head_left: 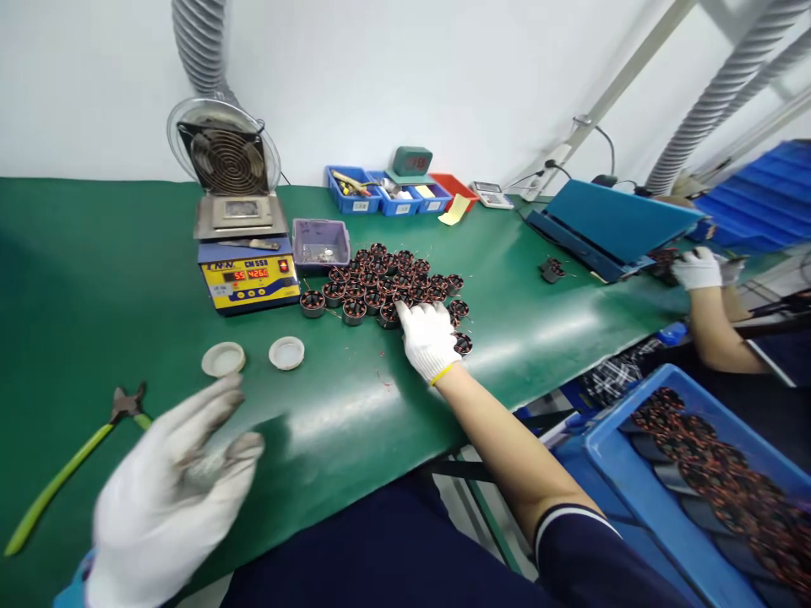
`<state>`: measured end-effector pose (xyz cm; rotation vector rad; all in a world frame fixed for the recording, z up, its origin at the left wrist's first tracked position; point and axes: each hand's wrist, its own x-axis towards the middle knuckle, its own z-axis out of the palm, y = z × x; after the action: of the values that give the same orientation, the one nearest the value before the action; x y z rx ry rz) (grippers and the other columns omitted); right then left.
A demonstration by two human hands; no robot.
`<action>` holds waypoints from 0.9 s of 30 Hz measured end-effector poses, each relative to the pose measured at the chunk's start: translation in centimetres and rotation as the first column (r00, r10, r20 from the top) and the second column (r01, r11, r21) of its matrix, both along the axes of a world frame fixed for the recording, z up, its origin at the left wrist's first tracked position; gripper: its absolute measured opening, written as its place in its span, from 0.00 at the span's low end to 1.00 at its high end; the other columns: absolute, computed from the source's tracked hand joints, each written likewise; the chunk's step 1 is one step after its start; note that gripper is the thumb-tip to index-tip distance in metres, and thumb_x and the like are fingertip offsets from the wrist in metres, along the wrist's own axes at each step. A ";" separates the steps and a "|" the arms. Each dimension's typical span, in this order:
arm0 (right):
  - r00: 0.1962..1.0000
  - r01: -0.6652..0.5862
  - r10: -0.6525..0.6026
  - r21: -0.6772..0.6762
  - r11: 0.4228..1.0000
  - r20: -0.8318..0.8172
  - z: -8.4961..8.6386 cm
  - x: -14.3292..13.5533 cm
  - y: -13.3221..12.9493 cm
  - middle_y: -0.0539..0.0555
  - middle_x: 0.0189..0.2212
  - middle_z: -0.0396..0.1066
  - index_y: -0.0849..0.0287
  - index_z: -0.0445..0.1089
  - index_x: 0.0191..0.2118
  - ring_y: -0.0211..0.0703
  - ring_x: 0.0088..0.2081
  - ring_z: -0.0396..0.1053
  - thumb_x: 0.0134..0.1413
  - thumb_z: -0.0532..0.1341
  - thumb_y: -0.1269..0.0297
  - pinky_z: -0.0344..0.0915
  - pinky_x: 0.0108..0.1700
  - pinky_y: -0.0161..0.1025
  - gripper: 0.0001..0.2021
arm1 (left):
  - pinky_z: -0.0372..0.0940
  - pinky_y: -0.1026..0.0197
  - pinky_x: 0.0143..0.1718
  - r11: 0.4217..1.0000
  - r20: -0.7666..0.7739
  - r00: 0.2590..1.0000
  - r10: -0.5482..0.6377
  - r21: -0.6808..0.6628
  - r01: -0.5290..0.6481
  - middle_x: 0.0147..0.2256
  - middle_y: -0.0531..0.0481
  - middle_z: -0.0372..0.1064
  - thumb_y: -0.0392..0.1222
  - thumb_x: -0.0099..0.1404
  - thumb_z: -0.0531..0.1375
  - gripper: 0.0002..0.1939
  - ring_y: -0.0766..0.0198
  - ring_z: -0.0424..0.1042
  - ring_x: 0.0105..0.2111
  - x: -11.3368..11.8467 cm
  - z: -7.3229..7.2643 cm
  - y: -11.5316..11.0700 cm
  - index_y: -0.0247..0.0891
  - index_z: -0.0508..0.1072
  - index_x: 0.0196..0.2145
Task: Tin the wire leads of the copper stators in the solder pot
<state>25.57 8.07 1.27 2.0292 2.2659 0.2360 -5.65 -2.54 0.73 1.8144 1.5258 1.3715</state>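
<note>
My right hand (431,339), in a white knit glove with a yellow cuff, rests at the front right of a cluster of small round motor parts with copper windings (373,283). Its fingers curl down among them, and whatever lies beneath is hidden. A motor part (463,344) sits just to the right of this hand. In the left foreground my left hand (177,485), also gloved, hovers above the green bench (342,414) with fingers and thumb apart, holding nothing visible. Close to it are green-handled cutters (63,481) and two shallow white dishes (223,360) (287,353).
Behind the dishes stand a yellow-blue solder pot unit (250,274), a fan (225,159) and a purple tray (321,243). Small blue bins (355,203) line the wall. At right are a teal stand (621,219), another person's gloved hand (697,268) and a blue crate (608,439) of motor parts.
</note>
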 end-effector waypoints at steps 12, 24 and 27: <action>0.926 -0.179 0.214 0.135 0.974 -0.312 -2.1 0.4 -4.2 0.60 0.44 0.72 0.63 0.67 0.59 0.56 0.48 0.66 0.54 0.61 0.70 0.54 0.64 0.54 0.25 | 0.72 0.60 0.43 0.907 0.440 0.897 -0.051 -0.355 0.226 0.41 0.44 0.78 0.49 0.52 0.68 0.16 0.54 0.77 0.40 5.9 1.6 2.4 0.40 0.80 0.37; 0.376 -0.430 0.577 0.415 0.802 -0.725 1.4 -5.2 -9.1 0.57 0.49 0.71 0.55 0.62 0.61 0.53 0.59 0.64 0.65 0.61 0.55 0.58 0.66 0.53 0.22 | 0.59 0.65 0.14 0.565 0.854 0.401 0.331 -0.520 0.641 0.23 0.48 0.70 0.61 0.60 0.62 0.22 0.66 0.64 0.17 10.0 0.0 3.0 0.38 0.72 0.25; 0.329 -0.367 0.606 0.493 0.789 -0.725 0.7 -5.6 -8.5 0.60 0.51 0.68 0.56 0.61 0.61 0.56 0.57 0.66 0.61 0.65 0.48 0.58 0.66 0.58 0.29 | 0.52 0.67 0.11 0.615 0.855 0.376 0.358 -0.519 0.593 0.21 0.48 0.69 0.61 0.60 0.61 0.22 0.67 0.63 0.15 9.3 -0.1 2.9 0.37 0.74 0.25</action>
<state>19.93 -0.40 1.96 1.5936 3.6381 -0.7312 3.69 0.37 0.63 0.3219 0.9435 0.9886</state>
